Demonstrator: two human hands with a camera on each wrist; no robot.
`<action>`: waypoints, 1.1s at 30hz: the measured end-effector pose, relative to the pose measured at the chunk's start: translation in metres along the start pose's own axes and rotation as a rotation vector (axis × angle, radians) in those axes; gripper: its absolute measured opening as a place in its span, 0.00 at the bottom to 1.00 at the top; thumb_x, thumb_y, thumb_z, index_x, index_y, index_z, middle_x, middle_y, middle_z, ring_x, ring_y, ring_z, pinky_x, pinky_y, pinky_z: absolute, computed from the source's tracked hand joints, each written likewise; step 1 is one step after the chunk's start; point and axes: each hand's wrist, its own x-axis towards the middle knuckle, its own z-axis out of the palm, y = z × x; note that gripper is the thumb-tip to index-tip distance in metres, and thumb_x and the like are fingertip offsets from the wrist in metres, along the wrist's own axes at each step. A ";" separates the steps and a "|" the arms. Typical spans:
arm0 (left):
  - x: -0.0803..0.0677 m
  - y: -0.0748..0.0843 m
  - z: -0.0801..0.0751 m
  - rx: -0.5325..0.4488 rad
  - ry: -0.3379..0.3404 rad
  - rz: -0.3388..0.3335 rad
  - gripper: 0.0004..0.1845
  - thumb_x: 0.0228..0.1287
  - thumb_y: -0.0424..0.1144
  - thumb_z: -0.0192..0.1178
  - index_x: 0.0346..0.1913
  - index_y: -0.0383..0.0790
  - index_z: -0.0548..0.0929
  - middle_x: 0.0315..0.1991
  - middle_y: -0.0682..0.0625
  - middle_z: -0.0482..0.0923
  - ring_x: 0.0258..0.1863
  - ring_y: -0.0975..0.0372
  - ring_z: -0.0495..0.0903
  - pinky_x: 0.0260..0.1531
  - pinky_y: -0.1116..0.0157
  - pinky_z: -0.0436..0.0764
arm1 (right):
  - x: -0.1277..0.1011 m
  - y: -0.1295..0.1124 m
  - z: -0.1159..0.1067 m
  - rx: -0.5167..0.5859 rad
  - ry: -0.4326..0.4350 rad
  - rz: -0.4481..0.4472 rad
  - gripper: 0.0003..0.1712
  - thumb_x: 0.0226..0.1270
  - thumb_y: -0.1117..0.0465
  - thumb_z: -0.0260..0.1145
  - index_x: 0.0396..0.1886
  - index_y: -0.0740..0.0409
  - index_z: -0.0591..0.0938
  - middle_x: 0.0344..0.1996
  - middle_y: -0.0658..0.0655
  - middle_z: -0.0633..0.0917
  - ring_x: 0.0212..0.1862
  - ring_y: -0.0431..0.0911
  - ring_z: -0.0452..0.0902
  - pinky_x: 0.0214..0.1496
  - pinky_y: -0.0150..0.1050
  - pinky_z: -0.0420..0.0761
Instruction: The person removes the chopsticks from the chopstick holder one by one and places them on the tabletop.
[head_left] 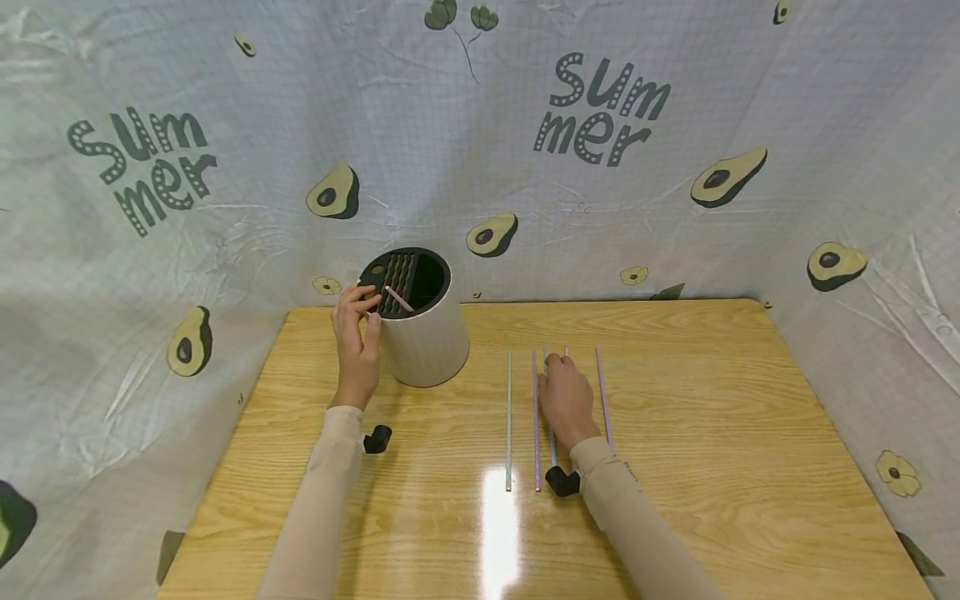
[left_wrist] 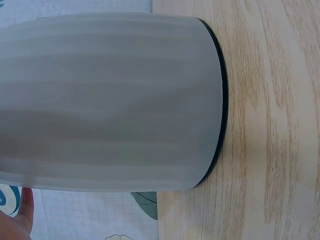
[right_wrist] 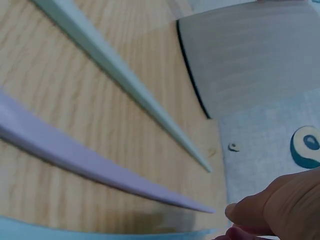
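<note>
A white round holder (head_left: pixel 427 342) with a black slotted top stands at the table's back left, and its wall (left_wrist: pixel 110 100) fills the left wrist view. My left hand (head_left: pixel 369 302) is at its rim and pinches a pink stick (head_left: pixel 400 300) that slants into the top. Several thin sticks lie side by side on the table: a pale grey one (head_left: pixel 508 421), a purple one (head_left: pixel 536 421), a blue one (head_left: pixel 552 450) and another purple one (head_left: pixel 603 400). My right hand (head_left: pixel 555 360) lies over the blue stick, fingertips curled at its far end. A pink tip (head_left: pixel 566 351) shows just beyond.
The wooden table (head_left: pixel 712 433) is walled on three sides by an avocado-print cloth (head_left: pixel 600 167). Black wrist mounts (head_left: pixel 377 438) sit under both forearms. The right wrist view shows the grey stick (right_wrist: pixel 125 85), the purple stick (right_wrist: pixel 90 165) and my fingers (right_wrist: pixel 270 210).
</note>
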 end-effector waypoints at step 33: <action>0.001 0.001 0.001 -0.008 0.006 0.014 0.17 0.79 0.38 0.50 0.63 0.37 0.77 0.72 0.45 0.70 0.79 0.55 0.56 0.72 0.52 0.63 | 0.023 -0.093 -0.059 0.059 0.097 -0.227 0.16 0.76 0.57 0.68 0.57 0.58 0.85 0.40 0.55 0.87 0.30 0.45 0.81 0.28 0.39 0.80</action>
